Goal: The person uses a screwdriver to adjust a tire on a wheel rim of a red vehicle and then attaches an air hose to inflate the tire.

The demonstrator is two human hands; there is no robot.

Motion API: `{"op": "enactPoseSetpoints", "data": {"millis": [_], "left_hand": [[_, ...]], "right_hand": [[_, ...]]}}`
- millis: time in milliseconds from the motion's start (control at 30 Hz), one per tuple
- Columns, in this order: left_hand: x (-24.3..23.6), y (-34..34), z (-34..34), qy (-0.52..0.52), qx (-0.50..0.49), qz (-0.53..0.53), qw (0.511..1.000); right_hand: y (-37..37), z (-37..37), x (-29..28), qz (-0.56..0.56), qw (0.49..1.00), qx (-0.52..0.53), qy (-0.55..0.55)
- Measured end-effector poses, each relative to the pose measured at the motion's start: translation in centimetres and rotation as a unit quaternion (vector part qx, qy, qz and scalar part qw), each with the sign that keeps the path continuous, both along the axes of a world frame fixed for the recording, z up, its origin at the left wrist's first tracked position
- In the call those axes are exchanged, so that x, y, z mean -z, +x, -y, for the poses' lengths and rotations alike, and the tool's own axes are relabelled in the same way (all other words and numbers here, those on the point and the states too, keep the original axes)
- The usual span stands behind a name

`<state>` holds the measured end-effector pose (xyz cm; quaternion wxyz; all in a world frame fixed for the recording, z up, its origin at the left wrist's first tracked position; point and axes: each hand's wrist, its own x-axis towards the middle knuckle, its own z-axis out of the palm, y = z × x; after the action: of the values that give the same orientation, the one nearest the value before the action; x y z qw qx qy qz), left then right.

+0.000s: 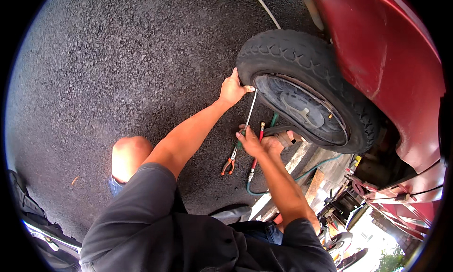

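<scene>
A black tyre with worn tread sits around a dark wheel, which leans beside the red bodywork. My left hand grips the tyre's near left edge, its thumb by the rim; some of its fingers are hidden behind the rubber. In my right hand is a screwdriver with a long metal shaft and a green handle, mostly covered by the fingers. The shaft points up to the rim, and its tip meets the tyre's edge close to my left thumb.
Orange-handled pliers lie on the asphalt below my right hand. Next to them is a red air tool on a green hose. Wooden planks lie at the right. Red bodywork overhangs the wheel.
</scene>
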<state>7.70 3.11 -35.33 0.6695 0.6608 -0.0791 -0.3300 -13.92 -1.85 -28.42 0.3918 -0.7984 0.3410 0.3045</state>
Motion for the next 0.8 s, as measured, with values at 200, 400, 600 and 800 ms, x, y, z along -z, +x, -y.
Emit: {"op": "enactPoseSetpoints", "data": {"millis": [200, 400, 600, 800], "left_hand": [[-0.6, 0.6, 0.3, 0.030, 0.031, 0.034, 0.998], [-2.7, 8.9, -1.3, -0.229, 0.119, -0.005, 0.966], [-12.0, 11.2, -1.9, -0.182, -0.017, 0.162, 0.970], [-10.8, 11.4, 0.4, -0.190, -0.079, 0.196, 0.959]], "right_hand": [[0.1, 3.1, 0.5, -0.101, 0.982, -0.111, -0.113], [1.1, 1.8, 0.0, -0.145, 0.965, -0.099, -0.195], [2.4, 0.7, -0.7, -0.154, 0.963, -0.096, -0.198], [2.1, 0.5, 0.2, -0.137, 0.959, -0.120, -0.217]]}}
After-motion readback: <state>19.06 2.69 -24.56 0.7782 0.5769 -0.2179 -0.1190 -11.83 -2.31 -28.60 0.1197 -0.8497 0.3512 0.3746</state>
